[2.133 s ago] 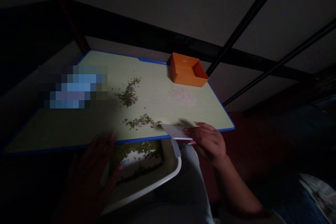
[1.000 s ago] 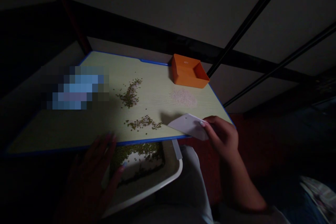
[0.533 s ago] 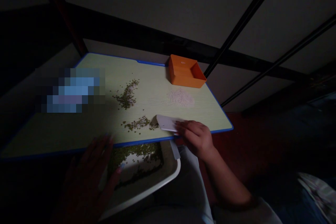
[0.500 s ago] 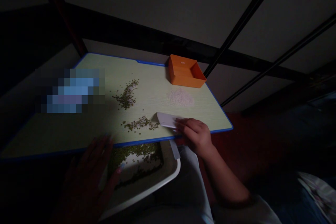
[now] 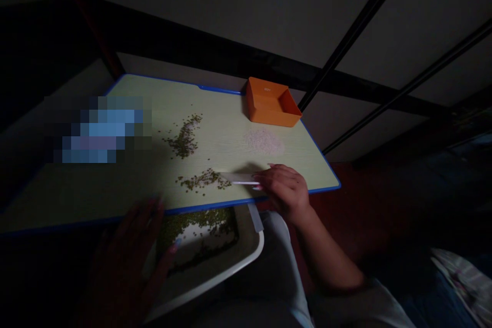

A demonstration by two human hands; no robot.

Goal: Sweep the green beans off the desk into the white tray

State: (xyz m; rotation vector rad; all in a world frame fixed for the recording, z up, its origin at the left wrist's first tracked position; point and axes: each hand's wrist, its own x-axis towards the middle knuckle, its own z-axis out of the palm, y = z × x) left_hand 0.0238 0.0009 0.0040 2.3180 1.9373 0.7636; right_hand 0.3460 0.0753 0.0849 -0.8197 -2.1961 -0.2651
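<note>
My right hand (image 5: 286,188) grips a thin, flat white card (image 5: 240,178) close to the table's front edge. The card's left end touches or nearly touches a small scatter of green beans (image 5: 205,179) mixed with pale grains. Farther back lies a second heap of green beans (image 5: 185,138), also with some pale grains. A pile of pale, rice-like grains (image 5: 264,141) is spread to the right. My left hand (image 5: 134,246), in deep shadow, has its fingers apart at the table's front edge, over the left side of a white tub (image 5: 246,261) holding many green beans.
The pale tabletop (image 5: 126,184) has a blue rim. An orange open box (image 5: 272,105) stands at its back right corner. A blurred-out bluish patch (image 5: 100,130) covers something at the left. Behind the table rises a panelled wall (image 5: 230,5).
The white card in my right hand has turned from showing its broad face to nearly edge-on. My left hand has stayed in about the same place.
</note>
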